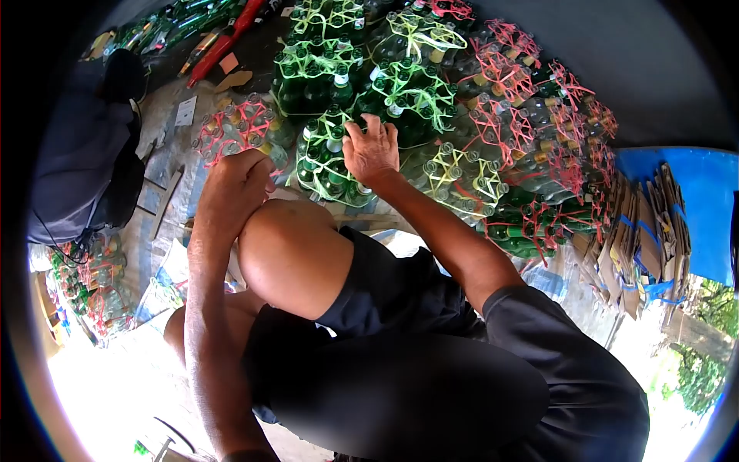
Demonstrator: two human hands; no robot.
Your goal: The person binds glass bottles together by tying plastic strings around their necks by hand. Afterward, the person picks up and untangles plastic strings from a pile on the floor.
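The green bundle (pixel 315 154) lies under and to the left of the right hand (pixel 371 148), which reaches in over its right edge, so this hand is the nearer; the left hand (pixel 231 189) is bent at the wrist beside the knee (pixel 285 246), apart from the bundle, on its near-left side. The right hand's fingers are spread wide and crooked, with no bottle seen closed within them, and whether the fingertips touch glass is hard to say; the left hand's fingers are largely hidden, so I cannot say if they hold anything. The bundle's bottles seem to stand upright, necks toward the viewer, long axes running down and away. Their glass is smooth, glossy and dark green, with round mouths, and a pale green tie (pixel 345 202) crosses between them in a stringy web. Behind the bundle, two more green sets (pixel 404 96) wear similar strips; left of it sits a pink-tied set (pixel 235 127), and right of it a clear set (pixel 466 181) under yellow-green strips. Far right of the bundle, flattened cardboard (pixel 639 246) stands in a ragged stack near a smooth blue sheet (pixel 693 192)
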